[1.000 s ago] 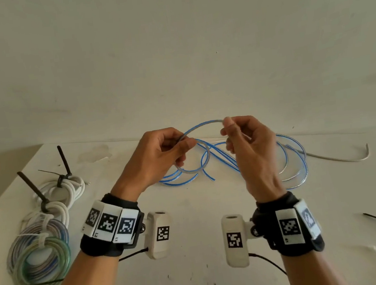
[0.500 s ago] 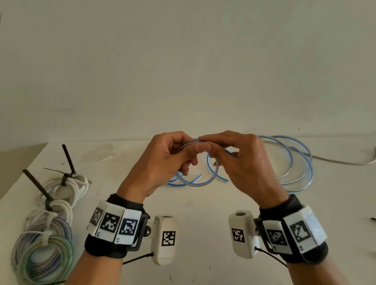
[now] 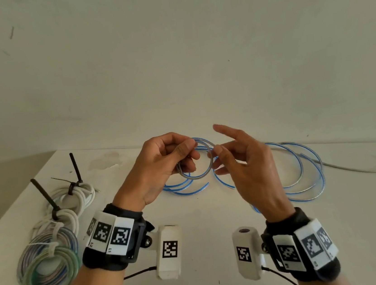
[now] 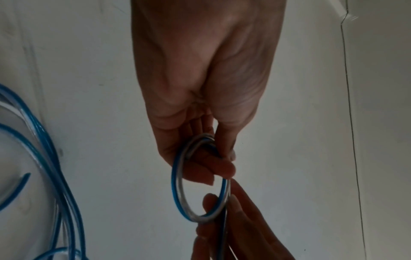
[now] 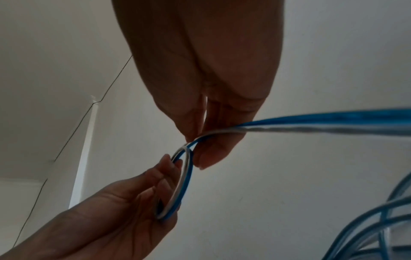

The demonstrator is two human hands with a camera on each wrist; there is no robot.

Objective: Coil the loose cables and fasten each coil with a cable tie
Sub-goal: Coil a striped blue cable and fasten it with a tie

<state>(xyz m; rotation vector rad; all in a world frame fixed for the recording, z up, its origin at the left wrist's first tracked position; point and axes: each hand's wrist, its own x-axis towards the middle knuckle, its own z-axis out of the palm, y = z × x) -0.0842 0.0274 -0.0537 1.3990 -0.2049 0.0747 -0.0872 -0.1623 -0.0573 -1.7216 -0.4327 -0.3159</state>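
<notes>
Above the bench (image 3: 192, 224), the left hand (image 3: 161, 167) pinches the first small loop of the blue cable (image 3: 197, 176) while the right hand (image 3: 245, 171) pinches the run beside it, so coiling has barely begun; next, feed slack round.

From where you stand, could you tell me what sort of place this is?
Probably a plain indoor work table against a bare white wall, set up for cable tidying: tied coils lie at left, loose blue cable beyond.
</notes>
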